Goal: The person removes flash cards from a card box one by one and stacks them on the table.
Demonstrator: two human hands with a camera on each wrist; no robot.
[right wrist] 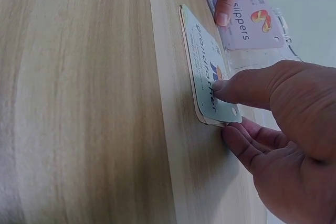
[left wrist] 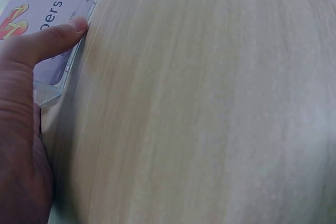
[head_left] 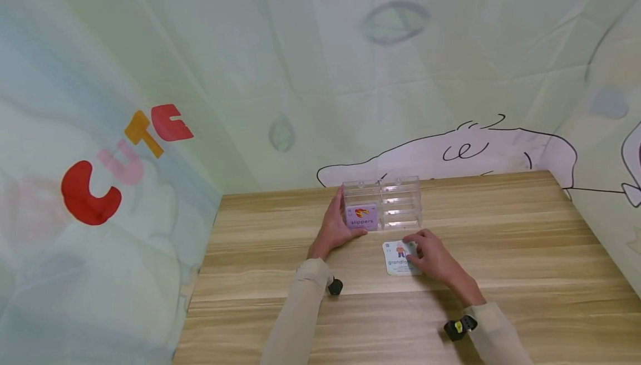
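A clear plastic organizer box [head_left: 400,223] with compartments stands at the back of the table. In its front left compartment lies a lilac flash card [head_left: 361,222] reading "slippers", with a picture of flip-flops. My left hand [head_left: 334,231] holds the box at its left front corner, thumb over the front edge and overlapping the lilac card in the left wrist view. My right hand [head_left: 434,256] pinches a small stack of pale green flash cards [right wrist: 203,72], the top one reading "grandfather". The thumb lies on top and the fingers are at the underside. This stack is just in front of the box.
The wood-grain table [head_left: 506,242] extends to both sides and toward me. A printed curtain [head_left: 280,64] with cartoon shapes and coloured letters hangs right behind the table's back edge and along the left.
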